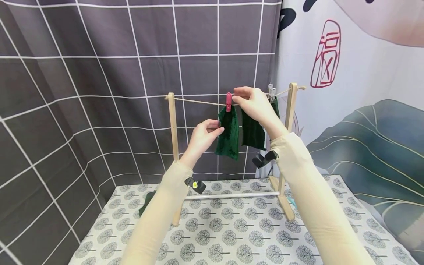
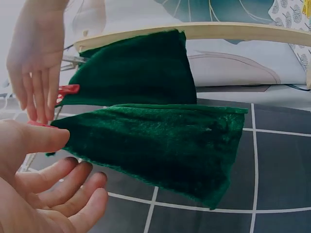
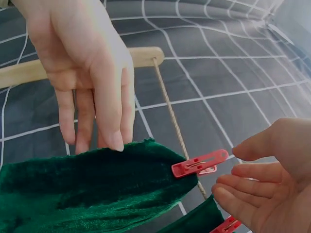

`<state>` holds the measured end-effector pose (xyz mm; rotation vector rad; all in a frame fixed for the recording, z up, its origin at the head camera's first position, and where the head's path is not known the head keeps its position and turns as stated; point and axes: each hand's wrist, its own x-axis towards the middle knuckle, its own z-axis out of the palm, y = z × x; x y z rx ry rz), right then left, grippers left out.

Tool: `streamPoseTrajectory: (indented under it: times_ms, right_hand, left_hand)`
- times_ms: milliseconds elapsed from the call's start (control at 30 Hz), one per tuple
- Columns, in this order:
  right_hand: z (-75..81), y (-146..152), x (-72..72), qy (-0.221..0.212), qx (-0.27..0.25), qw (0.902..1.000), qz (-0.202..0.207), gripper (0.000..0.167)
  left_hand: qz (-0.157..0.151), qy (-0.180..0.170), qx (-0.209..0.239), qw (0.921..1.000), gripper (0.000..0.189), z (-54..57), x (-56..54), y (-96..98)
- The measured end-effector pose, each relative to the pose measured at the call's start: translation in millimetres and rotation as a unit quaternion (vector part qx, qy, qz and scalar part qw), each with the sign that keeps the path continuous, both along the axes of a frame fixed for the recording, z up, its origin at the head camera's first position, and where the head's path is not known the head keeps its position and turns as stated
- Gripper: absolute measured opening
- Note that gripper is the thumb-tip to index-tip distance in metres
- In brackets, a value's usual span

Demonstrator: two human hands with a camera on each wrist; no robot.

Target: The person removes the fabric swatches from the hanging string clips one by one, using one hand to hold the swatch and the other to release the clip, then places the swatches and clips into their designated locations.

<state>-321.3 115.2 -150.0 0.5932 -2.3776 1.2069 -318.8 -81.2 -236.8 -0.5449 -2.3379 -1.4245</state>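
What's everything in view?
Drying rack: one, pale wood, on tablecloth
Rope: one, tan, across rack top
Velvet cloths: two, green, hanging from rope
Clothespins: two, red, on hanging cloths
Other clothespins: two, whitish, rope's right end
Other fabric: one, green, tablecloth's left
Tablecloth: one, white and grey, below
Gridded curtain: one, dark grey, behind
Printed sheet: one, white and teal, right
Sleeves: two, cream, foreground
Wrist devices: two, black, sleeve ends
Left hand: one, bare, beside cloth
Right hand: one, bare, beside clothespin

Site: curtained tabletop booth; gridded grey drape [image 1: 155,75] left and far, painted drape [image 1: 374,81] right, tree-print tablecloth [image 1: 232,224] near.
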Motion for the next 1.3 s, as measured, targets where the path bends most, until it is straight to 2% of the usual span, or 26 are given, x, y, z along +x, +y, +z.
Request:
streamPoseTrajectory:
  times_ms: [233, 467, 867, 1300]
  right_hand:
    - [1.5, -7, -8.5, -0.025, 0.034, 0.9990, -0.014, 0.045]
    - [5.4, -8, -10.1, -0.041, 0.057, 0.9974, -0.012, 0.047]
    - [9.3, -7, -9.4, -0.073, 0.048, 0.9960, 0.018, 0.049]
    - [5.9, -7, -6.4, -0.049, 0.044, 0.9976, 0.024, 0.043]
  left_hand:
    - [0.010, 0.007, -0.002, 0.9999, 0.028, -2.7, -13.0, 3.9]
    - [0.026, 0.013, 0.001, 0.9996, 0.022, -3.5, -18.7, 3.4]
    - [0.029, 0.016, 0.010, 0.9994, 0.021, -6.1, -17.5, 3.0]
    - [0.033, 0.013, -0.001, 0.9994, 0.020, -2.3, -13.7, -0.8]
